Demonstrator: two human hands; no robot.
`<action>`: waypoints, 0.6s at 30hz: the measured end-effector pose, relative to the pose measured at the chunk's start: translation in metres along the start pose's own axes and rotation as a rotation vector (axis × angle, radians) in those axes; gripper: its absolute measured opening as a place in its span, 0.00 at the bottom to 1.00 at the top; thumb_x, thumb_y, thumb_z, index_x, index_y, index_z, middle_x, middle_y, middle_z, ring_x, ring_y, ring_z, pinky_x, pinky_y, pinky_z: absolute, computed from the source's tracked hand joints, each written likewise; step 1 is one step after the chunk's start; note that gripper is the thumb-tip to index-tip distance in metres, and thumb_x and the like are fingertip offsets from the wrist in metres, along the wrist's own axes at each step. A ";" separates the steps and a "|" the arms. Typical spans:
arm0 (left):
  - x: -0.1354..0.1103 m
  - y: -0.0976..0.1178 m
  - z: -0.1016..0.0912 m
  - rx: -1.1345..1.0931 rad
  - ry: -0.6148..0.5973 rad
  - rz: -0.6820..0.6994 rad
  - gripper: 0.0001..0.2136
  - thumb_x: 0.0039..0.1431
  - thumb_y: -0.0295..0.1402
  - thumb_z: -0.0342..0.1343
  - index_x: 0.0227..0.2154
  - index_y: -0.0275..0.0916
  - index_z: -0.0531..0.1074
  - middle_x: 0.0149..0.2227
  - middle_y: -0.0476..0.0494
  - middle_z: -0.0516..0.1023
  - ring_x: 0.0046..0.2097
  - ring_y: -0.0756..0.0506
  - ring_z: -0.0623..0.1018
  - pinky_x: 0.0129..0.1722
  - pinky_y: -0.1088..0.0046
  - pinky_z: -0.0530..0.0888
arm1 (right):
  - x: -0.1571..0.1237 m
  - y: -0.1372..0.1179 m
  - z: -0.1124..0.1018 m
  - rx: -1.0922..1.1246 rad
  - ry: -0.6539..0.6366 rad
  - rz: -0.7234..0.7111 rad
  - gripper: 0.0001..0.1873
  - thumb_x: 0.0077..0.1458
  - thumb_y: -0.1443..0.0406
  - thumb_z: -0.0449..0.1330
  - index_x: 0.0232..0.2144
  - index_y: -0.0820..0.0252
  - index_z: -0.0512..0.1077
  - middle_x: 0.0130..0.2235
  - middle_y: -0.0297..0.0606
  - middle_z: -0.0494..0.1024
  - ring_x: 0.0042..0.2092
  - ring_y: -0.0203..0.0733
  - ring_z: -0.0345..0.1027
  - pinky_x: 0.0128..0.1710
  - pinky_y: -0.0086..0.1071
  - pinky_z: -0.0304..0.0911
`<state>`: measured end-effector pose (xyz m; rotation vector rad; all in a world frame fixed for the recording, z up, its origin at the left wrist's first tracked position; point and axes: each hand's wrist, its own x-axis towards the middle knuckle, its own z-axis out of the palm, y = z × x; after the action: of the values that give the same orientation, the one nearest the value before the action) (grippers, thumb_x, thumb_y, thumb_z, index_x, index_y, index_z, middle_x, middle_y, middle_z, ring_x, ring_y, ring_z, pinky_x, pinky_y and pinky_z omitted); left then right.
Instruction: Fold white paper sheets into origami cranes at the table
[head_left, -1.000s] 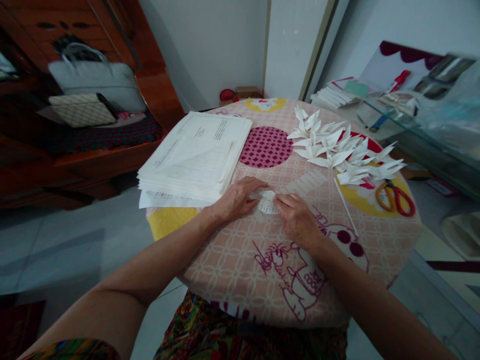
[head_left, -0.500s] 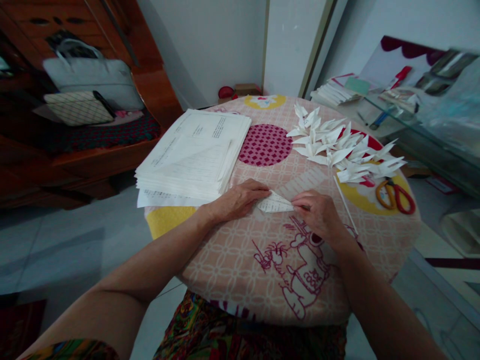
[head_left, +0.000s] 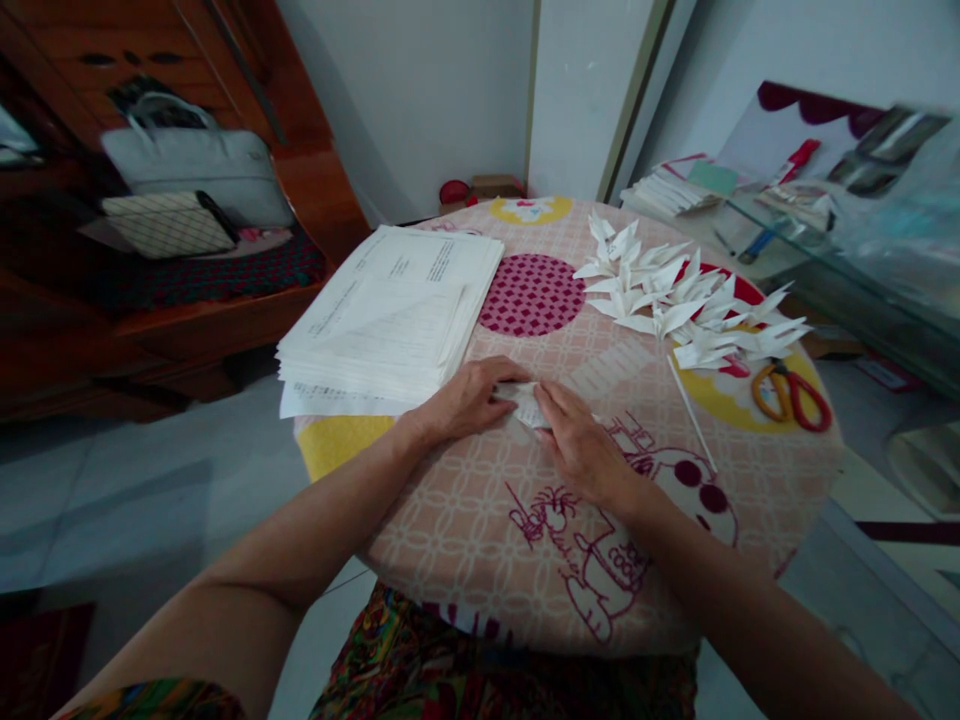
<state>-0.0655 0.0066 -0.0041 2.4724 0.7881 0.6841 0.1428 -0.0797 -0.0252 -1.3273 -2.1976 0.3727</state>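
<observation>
A small folded piece of printed paper (head_left: 529, 404) lies on the cloth-covered round table between my hands. My left hand (head_left: 480, 398) grips its left end, fingers bent and thumb close to the paper. Across its right part my right hand (head_left: 581, 435) is laid, fingers together and pressing on it, so much of the paper is hidden. Up and to the right sits a cluster of white folded-paper pieces with pointed tips (head_left: 660, 290). Left of my hands stands a thick stack of printed sheets (head_left: 382, 310), with smaller cut sheets on top.
Scissors (head_left: 791, 395) with orange and red handles lie at the table's right side. A thin white stick (head_left: 691, 412) rests nearer my right arm. To the right is a glass shelf (head_left: 862, 270) with papers and bags. A wooden bench (head_left: 225, 300) at left holds a grey handbag (head_left: 199, 165).
My right hand has moved left from the paper's right tip to lie over the paper. My left hand stays at the left end, and less of the paper shows.
</observation>
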 end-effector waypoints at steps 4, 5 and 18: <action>-0.003 -0.003 -0.015 -0.073 0.033 -0.143 0.20 0.50 0.32 0.64 0.48 0.35 0.76 0.43 0.40 0.80 0.38 0.47 0.78 0.39 0.70 0.76 | -0.006 0.002 0.006 -0.021 -0.060 0.020 0.33 0.64 0.67 0.50 0.69 0.63 0.53 0.69 0.54 0.58 0.71 0.55 0.48 0.68 0.57 0.51; -0.003 -0.005 -0.020 -0.096 0.042 -0.149 0.19 0.50 0.33 0.64 0.47 0.35 0.76 0.42 0.40 0.80 0.38 0.47 0.78 0.39 0.70 0.76 | -0.006 0.003 0.006 -0.024 -0.063 0.020 0.33 0.64 0.67 0.50 0.70 0.62 0.52 0.69 0.54 0.57 0.71 0.55 0.47 0.68 0.57 0.51; 0.005 0.019 -0.007 -0.014 0.058 -0.265 0.14 0.52 0.32 0.59 0.41 0.33 0.78 0.31 0.45 0.79 0.28 0.50 0.73 0.30 0.74 0.70 | -0.006 0.003 0.004 -0.009 -0.074 0.017 0.34 0.64 0.66 0.51 0.70 0.61 0.51 0.70 0.53 0.55 0.71 0.55 0.46 0.68 0.57 0.50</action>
<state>-0.0587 -0.0021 0.0135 2.2867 1.1041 0.6619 0.1445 -0.0835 -0.0315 -1.3578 -2.2526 0.4255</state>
